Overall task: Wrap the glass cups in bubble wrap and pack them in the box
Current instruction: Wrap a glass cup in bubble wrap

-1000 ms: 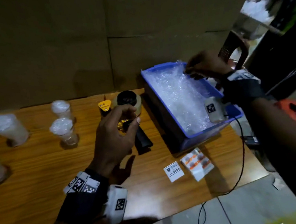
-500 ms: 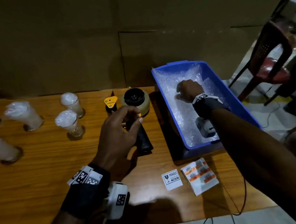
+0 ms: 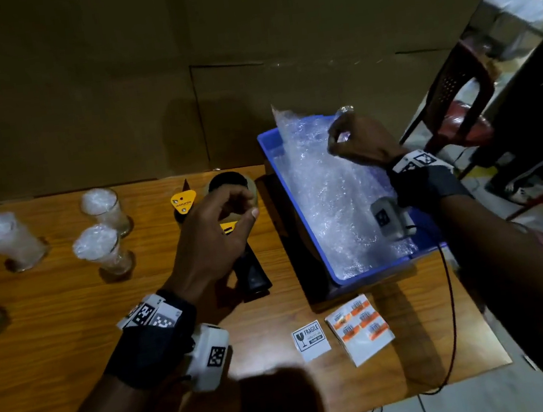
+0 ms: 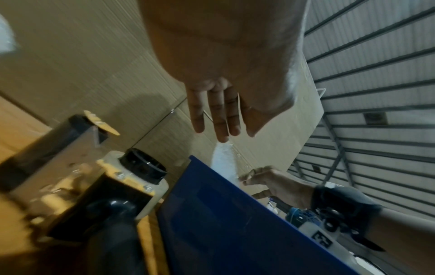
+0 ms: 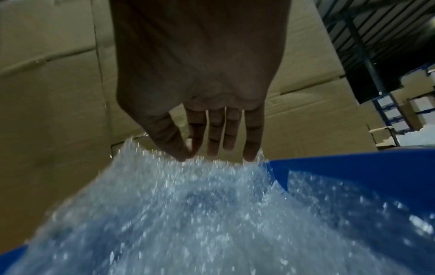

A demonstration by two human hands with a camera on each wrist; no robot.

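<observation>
Where cardboard wall [image 3: 109,88] rises, wooden table [image 3: 54,321].

Wooden table [image 3: 56,338] as landmark: orange-brown grain, dimly lit, bright light patch near its front edge. Behind table, wall of flat brown cardboard sheets [image 3: 109,88], seams visible. Right of table, dark red plastic chair [image 3: 457,105] on pale tiled floor [image 3: 478,399]. Beyond chair, brighter area, details blurred. Corrugated metal shutter [image 4: 376,93] with horizontal ribs, right of cardboard. Blue metal shelving [image 5: 390,111] far right, behind cardboard.
</observation>
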